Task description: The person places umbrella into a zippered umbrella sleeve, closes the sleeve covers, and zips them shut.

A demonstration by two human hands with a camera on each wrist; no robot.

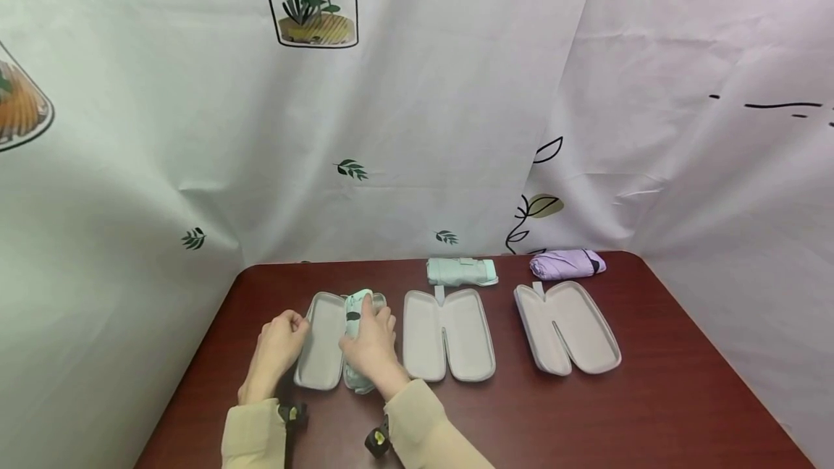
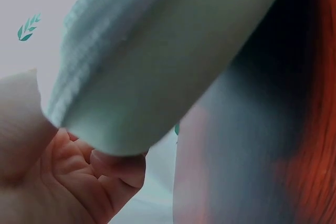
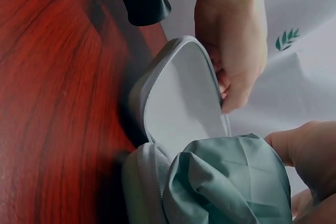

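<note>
At the left of the table lies an unzipped pale grey case [image 1: 323,346], its two oblong halves spread apart. A rolled mint-green bundle of cloth, apparently a folded umbrella [image 1: 354,302], lies lengthwise in its right half. My right hand [image 1: 374,344] grips this umbrella from above, thumb on the left and fingers on the right. With thumb and fingertips, my left hand [image 1: 279,347] pinches the outer rim of the left half. The left wrist view shows the case's underside [image 2: 157,77] close up, with fingers at its edge. Pleated cloth [image 3: 231,177] bulges over the zip rim in the right wrist view.
Two more open grey cases stand at the middle [image 1: 425,339] and right [image 1: 583,328]. Behind them lie a folded mint umbrella [image 1: 459,272] and a purple one [image 1: 565,265], near the back edge. Patterned white curtains [image 1: 417,107] hang behind the dark red table [image 1: 521,425].
</note>
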